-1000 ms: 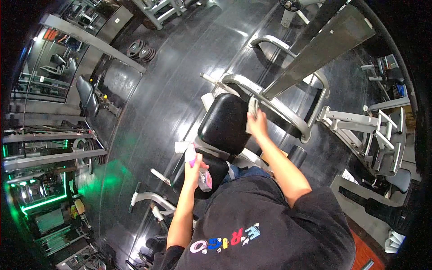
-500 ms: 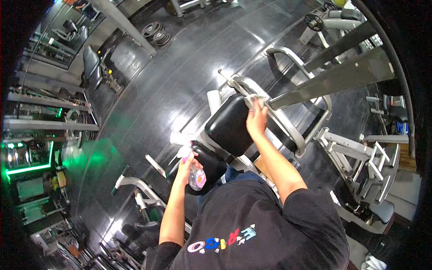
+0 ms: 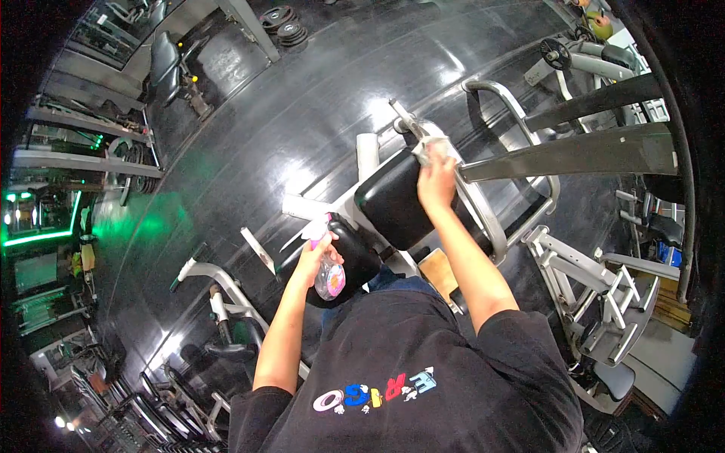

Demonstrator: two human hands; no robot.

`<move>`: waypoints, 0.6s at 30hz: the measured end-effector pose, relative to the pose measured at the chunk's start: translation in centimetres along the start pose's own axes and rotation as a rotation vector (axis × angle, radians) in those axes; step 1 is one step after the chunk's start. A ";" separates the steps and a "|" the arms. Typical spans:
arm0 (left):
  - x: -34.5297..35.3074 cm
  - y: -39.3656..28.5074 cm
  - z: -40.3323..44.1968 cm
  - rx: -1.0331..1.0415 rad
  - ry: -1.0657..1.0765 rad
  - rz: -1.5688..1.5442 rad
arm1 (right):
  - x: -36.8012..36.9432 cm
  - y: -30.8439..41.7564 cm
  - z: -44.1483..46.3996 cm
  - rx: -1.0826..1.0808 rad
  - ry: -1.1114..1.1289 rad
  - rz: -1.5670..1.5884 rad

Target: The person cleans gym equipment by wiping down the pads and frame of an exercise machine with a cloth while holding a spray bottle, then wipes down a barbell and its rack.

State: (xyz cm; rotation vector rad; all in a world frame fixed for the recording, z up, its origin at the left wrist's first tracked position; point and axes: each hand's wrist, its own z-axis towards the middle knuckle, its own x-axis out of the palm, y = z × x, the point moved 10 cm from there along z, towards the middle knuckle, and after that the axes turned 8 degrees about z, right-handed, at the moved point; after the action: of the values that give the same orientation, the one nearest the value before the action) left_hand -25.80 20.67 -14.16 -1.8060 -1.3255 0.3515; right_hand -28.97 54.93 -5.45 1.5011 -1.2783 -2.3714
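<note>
My left hand (image 3: 317,259) is wrapped round a clear spray bottle (image 3: 330,279) with a white and pink head and a pink label. The bottle is held over a black padded seat (image 3: 350,253). My right hand (image 3: 438,183) grips a whitish cloth (image 3: 433,149) at the upper edge of a black backrest pad (image 3: 393,200), close to the silver frame tube behind it. Whether the cloth touches the pad or the frame, I cannot tell.
A wide grey beam (image 3: 574,151) runs from the right towards the pad. White roller posts (image 3: 368,153) stick out on the left of the machine. Weight plates (image 3: 291,32) lie on the black floor (image 3: 302,113) at the back. Another bench (image 3: 164,60) stands far left.
My right hand and the cloth have shifted slightly up and right along the pad's top edge. The bottle stays in my left hand. The whole view has shifted a little.
</note>
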 end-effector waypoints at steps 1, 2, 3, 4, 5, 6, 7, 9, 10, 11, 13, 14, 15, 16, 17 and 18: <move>0.2 -0.3 -0.1 0.017 0.017 -0.014 | 2.2 1.0 -1.1 -0.099 0.144 -0.031; 0.3 -0.4 -0.1 0.014 0.017 -0.019 | 4.0 2.9 -3.1 -0.282 0.263 -0.007; 0.2 -0.2 -0.1 0.005 0.010 -0.007 | 3.8 5.2 -5.4 -0.507 0.358 0.031; 0.1 -0.2 -0.1 -0.004 0.002 0.005 | 3.5 7.5 -7.7 -0.731 0.453 0.071; 0.2 -0.1 0.1 -0.002 0.001 0.001 | 3.5 6.3 -6.8 -0.721 0.431 0.093; 0.1 0.1 0.4 0.023 0.010 0.006 | 4.3 4.2 -4.5 -0.528 0.473 -0.011; 0.1 0.1 0.2 0.044 0.016 0.012 | 3.0 3.2 -2.0 -0.414 0.339 -0.011; 0.0 0.1 0.3 0.038 0.006 0.026 | 2.1 2.1 2.1 -0.245 0.194 -0.108; 0.0 0.1 0.3 0.038 0.008 0.045 | 2.4 1.9 3.9 -0.195 0.179 -0.207; 0.1 0.0 0.3 0.045 0.019 0.028 | 3.4 2.4 4.7 -0.191 0.219 -0.240; 0.0 0.0 0.2 0.044 0.015 -0.002 | 6.3 4.3 4.7 -0.169 0.382 -0.371; 0.0 -0.1 0.2 0.041 0.014 -0.028 | 8.2 5.3 3.2 -0.130 0.513 -0.426; 0.0 -0.1 0.2 0.041 0.013 -0.033 | 9.5 7.5 0.6 -0.152 0.671 -0.384; 0.0 0.0 0.2 0.041 0.009 -0.024 | 10.8 9.4 -2.3 -0.302 0.668 -0.392; 0.0 -0.1 0.3 0.044 0.004 -0.015 | 11.8 10.9 -4.7 -0.370 0.696 -0.339; -0.1 0.1 0.5 0.048 0.000 -0.020 | 12.3 12.2 -7.0 -0.508 0.801 -0.310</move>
State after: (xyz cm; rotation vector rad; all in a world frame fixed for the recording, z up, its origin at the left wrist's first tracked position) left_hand -26.12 20.78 -14.53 -1.7515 -1.3238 0.3697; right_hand -34.42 37.15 -7.55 2.1853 -0.2618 -1.6689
